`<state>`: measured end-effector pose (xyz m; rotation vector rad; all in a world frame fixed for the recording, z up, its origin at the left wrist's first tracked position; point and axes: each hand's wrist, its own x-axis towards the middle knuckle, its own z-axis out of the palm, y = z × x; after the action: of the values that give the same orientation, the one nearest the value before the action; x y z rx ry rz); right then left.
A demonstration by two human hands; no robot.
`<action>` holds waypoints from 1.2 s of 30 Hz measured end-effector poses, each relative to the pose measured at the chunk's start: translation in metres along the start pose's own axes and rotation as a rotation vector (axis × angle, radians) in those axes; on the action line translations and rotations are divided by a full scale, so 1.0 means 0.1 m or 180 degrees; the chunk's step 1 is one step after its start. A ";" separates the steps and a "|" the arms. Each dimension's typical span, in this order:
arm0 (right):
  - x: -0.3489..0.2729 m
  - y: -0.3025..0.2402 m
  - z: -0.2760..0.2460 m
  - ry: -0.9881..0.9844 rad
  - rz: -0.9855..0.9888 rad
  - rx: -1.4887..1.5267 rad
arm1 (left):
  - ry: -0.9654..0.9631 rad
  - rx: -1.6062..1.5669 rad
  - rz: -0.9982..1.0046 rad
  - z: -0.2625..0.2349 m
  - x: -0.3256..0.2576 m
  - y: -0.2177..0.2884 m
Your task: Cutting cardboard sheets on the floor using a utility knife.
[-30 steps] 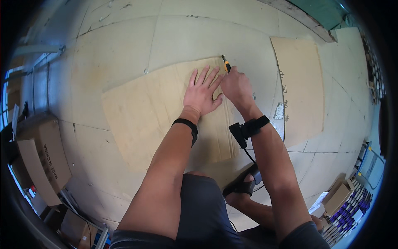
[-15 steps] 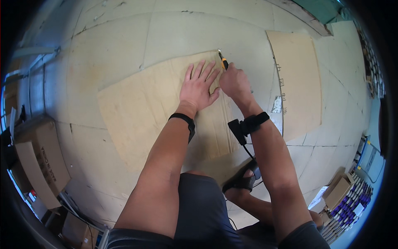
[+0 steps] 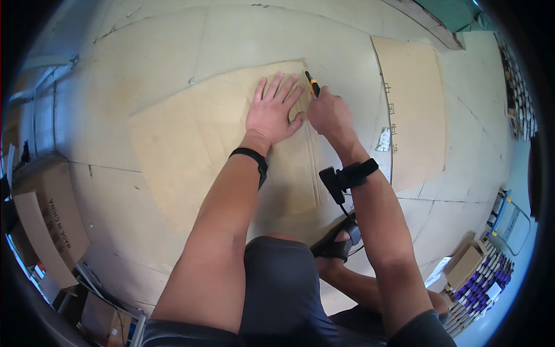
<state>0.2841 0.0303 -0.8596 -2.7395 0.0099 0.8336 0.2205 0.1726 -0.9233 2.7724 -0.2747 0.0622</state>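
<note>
A large tan cardboard sheet (image 3: 191, 139) lies on the floor in front of me. My left hand (image 3: 274, 110) rests flat on it near its right side, fingers spread. Just right of that, my right hand (image 3: 330, 117) is closed around a black and yellow utility knife (image 3: 313, 85). The knife points away from me, its front end beside the sheet's right edge, near the far corner. Whether the blade touches the cardboard I cannot tell.
A second cardboard piece (image 3: 413, 110) lies to the right, a small shiny scrap (image 3: 383, 139) by its edge. Cardboard boxes (image 3: 52, 231) stand at the left. Stacked purple and white items (image 3: 483, 283) are at the lower right. My sandalled foot (image 3: 338, 243) is close to the sheet's near edge.
The knife's tip is now lower along the sheet's right edge, below the far corner. The sheet and my left hand appear slightly further up and left in the view.
</note>
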 end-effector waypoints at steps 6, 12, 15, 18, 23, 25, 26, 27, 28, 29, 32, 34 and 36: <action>0.06 0.17 0.12 0.0072 -0.0020 0.0186 | -0.0041 0.0120 -0.0017 0.07 0.03 0.05; -0.02 0.16 0.13 0.0148 -0.0181 0.0054 | -0.0014 0.0113 0.0027 0.04 0.01 0.05; -0.07 0.18 0.09 0.0002 0.0031 0.0165 | -0.0027 0.0103 0.0028 0.04 0.02 0.06; -0.18 0.17 0.05 -0.0113 0.0134 0.0172 | 0.0006 0.0070 -0.0002 0.05 0.00 0.03; -0.25 0.21 0.05 -0.0090 0.0058 -0.0042 | -0.0165 0.0186 -0.0053 0.04 0.03 0.05; -0.23 0.22 0.06 -0.0103 0.0058 0.0071 | -0.0170 0.0217 -0.0050 0.05 0.03 0.05; -0.24 0.21 0.05 -0.0098 0.0048 0.0086 | -0.0100 0.0159 -0.0030 0.06 0.03 0.05; -0.25 0.22 0.04 -0.0090 0.0088 0.0084 | -0.0029 0.0100 -0.0009 0.07 0.04 0.04; -0.27 0.23 0.04 -0.0089 0.0133 0.0070 | -0.0029 0.0104 -0.0011 0.07 0.03 0.05; -0.28 0.23 0.05 -0.0087 0.0130 0.0069 | -0.0031 0.0098 -0.0008 0.07 0.03 0.05; -0.31 0.24 0.09 0.0037 0.0008 -0.0216 | -0.0112 0.0125 -0.0034 0.05 0.02 0.04; -0.32 0.27 0.11 0.0042 -0.0068 -0.0175 | -0.0191 0.0165 -0.0059 0.04 0.02 0.04; -0.37 0.30 0.12 0.0057 -0.0104 -0.0144 | -0.0133 0.0157 -0.0036 0.04 0.02 0.04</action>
<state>0.2438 0.0016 -0.8567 -2.7814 -0.0507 0.8102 0.2220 0.1670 -0.9257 2.8266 -0.2716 0.0081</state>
